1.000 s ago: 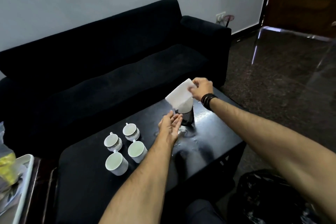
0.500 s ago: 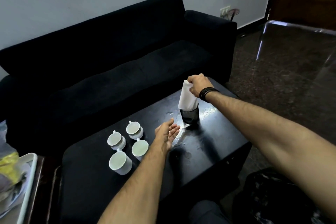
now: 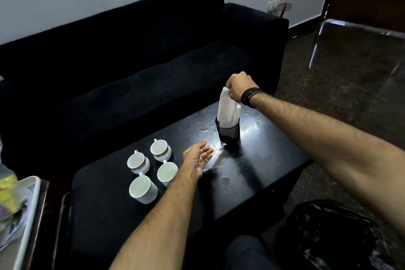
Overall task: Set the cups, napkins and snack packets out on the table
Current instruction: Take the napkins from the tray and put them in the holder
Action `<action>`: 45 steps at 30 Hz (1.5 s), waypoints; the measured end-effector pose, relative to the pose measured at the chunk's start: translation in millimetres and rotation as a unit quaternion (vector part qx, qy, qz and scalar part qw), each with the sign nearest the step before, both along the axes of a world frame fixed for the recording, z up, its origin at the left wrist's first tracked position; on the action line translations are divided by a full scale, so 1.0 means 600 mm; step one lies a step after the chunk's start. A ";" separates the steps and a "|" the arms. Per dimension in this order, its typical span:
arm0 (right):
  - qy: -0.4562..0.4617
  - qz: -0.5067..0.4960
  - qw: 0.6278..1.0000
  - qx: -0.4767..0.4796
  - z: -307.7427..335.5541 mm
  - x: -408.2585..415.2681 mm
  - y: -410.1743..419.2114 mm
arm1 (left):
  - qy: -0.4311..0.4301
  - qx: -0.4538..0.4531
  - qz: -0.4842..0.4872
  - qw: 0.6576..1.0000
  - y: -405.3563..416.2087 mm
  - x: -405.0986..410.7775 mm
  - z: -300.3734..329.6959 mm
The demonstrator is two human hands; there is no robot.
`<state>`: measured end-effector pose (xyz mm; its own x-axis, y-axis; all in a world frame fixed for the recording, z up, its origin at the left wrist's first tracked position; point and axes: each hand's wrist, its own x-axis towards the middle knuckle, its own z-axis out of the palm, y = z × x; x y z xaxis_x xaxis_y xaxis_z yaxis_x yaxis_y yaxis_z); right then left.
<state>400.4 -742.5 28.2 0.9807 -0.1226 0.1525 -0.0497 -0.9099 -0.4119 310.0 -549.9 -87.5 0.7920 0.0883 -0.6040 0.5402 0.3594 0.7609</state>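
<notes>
On the black low table (image 3: 263, 173) stand several white cups (image 3: 143, 189) in a cluster at the left. To their right is a black mesh holder (image 3: 228, 132) with white folded napkins (image 3: 226, 110) standing upright in it. My right hand (image 3: 240, 87) pinches the top of the napkins from above. Between the cups and the holder, my left hand (image 3: 197, 159) hovers just over the table, flat, fingers apart, holding nothing. Snack packets (image 3: 7, 195) lie in a white tray at the far left.
A black sofa (image 3: 140, 55) runs behind the table. The white tray (image 3: 28, 210) sits on a dark side table at the left edge. A black bin bag (image 3: 333, 234) is at the lower right. Water drops spot the tabletop near the holder.
My right hand turned the napkins from tilted above the holder to upright and pushed them down into it. My left hand drew back from the holder toward the cups.
</notes>
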 end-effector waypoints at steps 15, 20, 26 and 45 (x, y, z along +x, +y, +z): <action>0.047 0.014 0.996 -0.079 -0.091 0.010 0.000 | -0.001 0.009 -0.027 1.000 -0.009 0.009 -0.012; 0.115 0.034 0.989 -0.085 -0.135 0.016 -0.004 | 0.008 0.024 -0.029 0.999 -0.009 0.010 -0.020; 0.049 0.035 0.997 -0.050 -0.140 0.011 -0.010 | 0.006 0.024 -0.032 0.999 -0.012 0.005 -0.016; 0.084 0.059 0.992 -0.071 -0.070 -0.037 0.003 | -0.026 0.079 -0.045 0.996 0.021 -0.026 0.046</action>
<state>378.4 -740.9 -14.0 1.0000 0.0063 -0.0069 0.0041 -0.9614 -0.2750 294.4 -537.2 -59.8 0.8310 0.1057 -0.5461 0.5232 0.1848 0.8319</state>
